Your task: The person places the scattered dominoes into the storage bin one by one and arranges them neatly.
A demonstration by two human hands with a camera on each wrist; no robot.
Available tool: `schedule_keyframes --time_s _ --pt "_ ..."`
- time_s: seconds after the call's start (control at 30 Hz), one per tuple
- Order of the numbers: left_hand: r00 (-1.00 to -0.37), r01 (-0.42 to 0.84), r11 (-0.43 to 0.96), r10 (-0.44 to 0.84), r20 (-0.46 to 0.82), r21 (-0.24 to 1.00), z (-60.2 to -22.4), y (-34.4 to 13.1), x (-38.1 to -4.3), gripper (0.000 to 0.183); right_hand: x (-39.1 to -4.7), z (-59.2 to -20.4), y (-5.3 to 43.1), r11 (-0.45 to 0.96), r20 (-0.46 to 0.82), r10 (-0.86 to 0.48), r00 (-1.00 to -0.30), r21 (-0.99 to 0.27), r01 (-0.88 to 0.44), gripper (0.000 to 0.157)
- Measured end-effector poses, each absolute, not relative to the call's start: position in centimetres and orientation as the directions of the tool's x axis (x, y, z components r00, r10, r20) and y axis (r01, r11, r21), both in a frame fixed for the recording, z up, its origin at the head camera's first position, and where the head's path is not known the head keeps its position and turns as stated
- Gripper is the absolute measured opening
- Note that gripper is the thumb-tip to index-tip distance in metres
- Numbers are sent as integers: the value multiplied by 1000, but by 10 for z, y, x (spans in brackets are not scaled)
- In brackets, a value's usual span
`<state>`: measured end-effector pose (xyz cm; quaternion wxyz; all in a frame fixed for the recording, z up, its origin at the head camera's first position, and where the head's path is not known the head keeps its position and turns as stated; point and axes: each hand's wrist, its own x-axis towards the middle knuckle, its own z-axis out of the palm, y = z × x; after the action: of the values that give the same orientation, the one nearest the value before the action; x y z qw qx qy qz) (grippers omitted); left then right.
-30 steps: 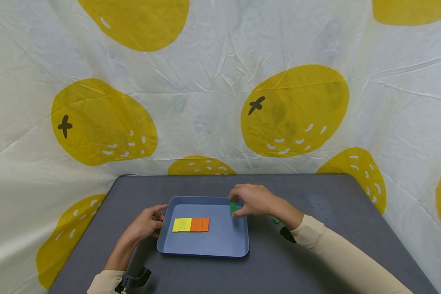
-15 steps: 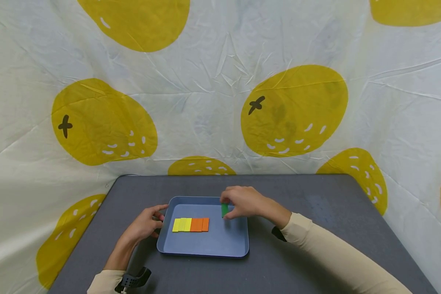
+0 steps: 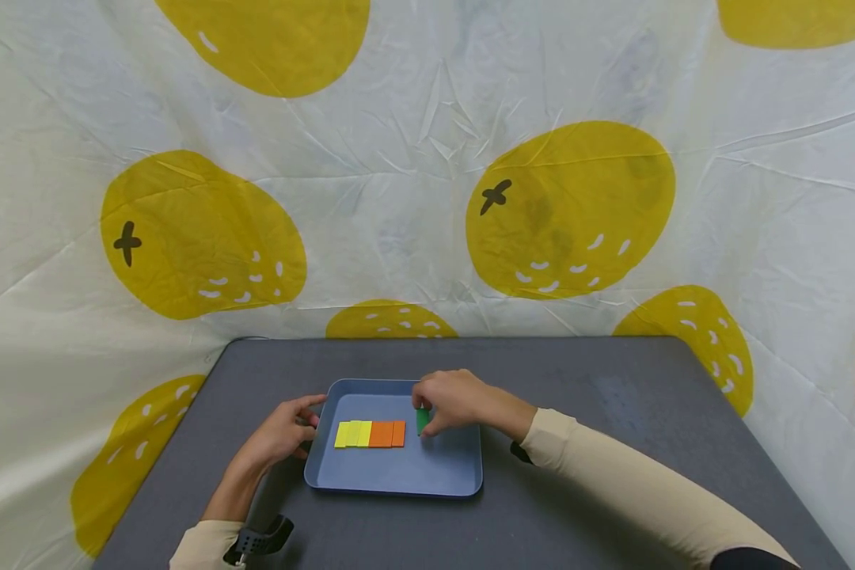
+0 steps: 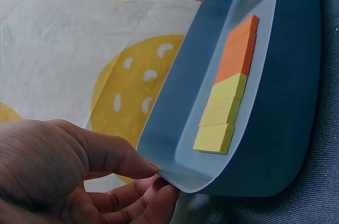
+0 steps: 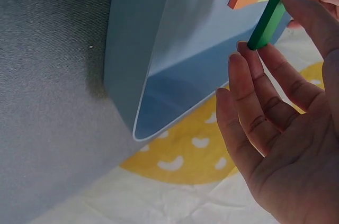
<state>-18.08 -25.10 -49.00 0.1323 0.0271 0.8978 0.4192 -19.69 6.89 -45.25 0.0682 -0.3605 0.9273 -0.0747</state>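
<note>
Between its thumb and fingertips my right hand (image 3: 456,397) pinches a small green block (image 3: 423,421), held on end over the right half of the blue tray (image 3: 392,476). The right wrist view shows the green block (image 5: 267,20) spanning thumb and fingers, the other fingers loosely spread. A row of flat blocks lies in the tray: three yellow blocks (image 4: 220,113) at the left, then orange blocks (image 3: 387,435) to their right, set side by side. My left hand (image 3: 281,434) holds the tray's left side, thumb on the rim and fingers below, as the left wrist view shows.
The tray rests on a dark grey table (image 3: 577,491). Behind it hangs a white cloth (image 3: 392,214) printed with large yellow fruit shapes. A black band (image 3: 260,540) circles the left wrist.
My right hand has carried the green block left and nearer, toward the orange end of the row. My left hand stays put. A green piece on the table no longer shows past the right arm.
</note>
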Motion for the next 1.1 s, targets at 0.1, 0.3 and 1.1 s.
schedule_keyframes --time_s 0.1,0.3,1.1 --pt "-963 -61 647 162 -215 760 -489 -251 -181 62 -200 -455 64 733 -88 -678 -730 -161 -661 38" --pt "-962 -63 646 164 -219 761 -486 -251 -181 62 -204 -459 53 742 -134 -670 -730 -135 -656 37" --pt "-960 -76 647 157 -230 759 -488 -252 -181 62 -207 -481 21 777 -230 -609 -759 23 -629 36"
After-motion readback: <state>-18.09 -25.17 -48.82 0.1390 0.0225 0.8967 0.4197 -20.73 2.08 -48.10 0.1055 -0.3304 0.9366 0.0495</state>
